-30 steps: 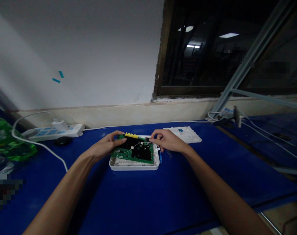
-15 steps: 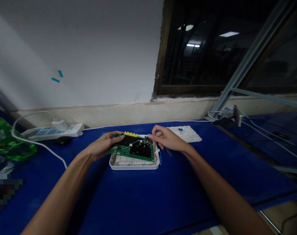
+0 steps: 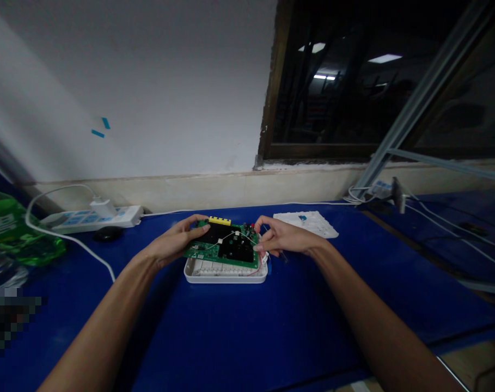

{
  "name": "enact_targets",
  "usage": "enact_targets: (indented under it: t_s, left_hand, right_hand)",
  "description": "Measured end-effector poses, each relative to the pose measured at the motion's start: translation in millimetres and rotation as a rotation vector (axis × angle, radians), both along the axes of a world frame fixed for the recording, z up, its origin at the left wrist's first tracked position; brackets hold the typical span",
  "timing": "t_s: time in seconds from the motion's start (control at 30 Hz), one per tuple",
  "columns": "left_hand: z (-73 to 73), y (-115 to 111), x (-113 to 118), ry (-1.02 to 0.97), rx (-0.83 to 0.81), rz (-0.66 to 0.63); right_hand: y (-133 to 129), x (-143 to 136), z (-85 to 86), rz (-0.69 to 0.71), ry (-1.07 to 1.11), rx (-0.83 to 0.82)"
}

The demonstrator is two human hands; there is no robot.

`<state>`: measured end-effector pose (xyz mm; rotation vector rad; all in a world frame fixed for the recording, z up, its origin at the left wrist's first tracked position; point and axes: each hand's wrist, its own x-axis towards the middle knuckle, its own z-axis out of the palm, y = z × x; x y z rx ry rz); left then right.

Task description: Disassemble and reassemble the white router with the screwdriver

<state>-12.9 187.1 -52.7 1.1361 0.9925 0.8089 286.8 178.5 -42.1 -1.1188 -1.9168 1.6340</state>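
A green circuit board (image 3: 208,253) with black areas, a yellow strip and thin white wires is tilted over a shallow white casing (image 3: 226,279). My left hand (image 3: 177,238) grips the board's left end, thumb on top. At its right edge, my right hand (image 3: 275,235) has thumb and fingers drawn together near the thin wires; what is between the fingertips is too small to make out. White and reddish wires hang by the casing's right side.
Behind my right hand lies a white panel (image 3: 321,224). A power strip (image 3: 127,216) with a plug, a black mouse (image 3: 108,234) and a green plastic package (image 3: 14,228) are on the left. Metal bars (image 3: 378,163) and cables stand at right on the blue table (image 3: 231,337).
My right hand has shifted slightly down along the board's right edge, and its fingers are posed differently. My left hand still grips the board. The view has moved a little.
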Motion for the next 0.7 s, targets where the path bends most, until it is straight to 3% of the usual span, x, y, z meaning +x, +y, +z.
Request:
enact_targets:
  t_s: [0.5,0.7]
  left_hand:
    - [-1.1,-2.8,0.4,-0.023,0.007,-0.067]
    - [-1.4,-3.7,-0.9,-0.009,-0.038,-0.16]
  right_hand:
    - [2.7,5.0,-5.4,0.035,-0.073,0.044]
    - [4.4,9.9,-2.8,0.004,-0.08,0.073]
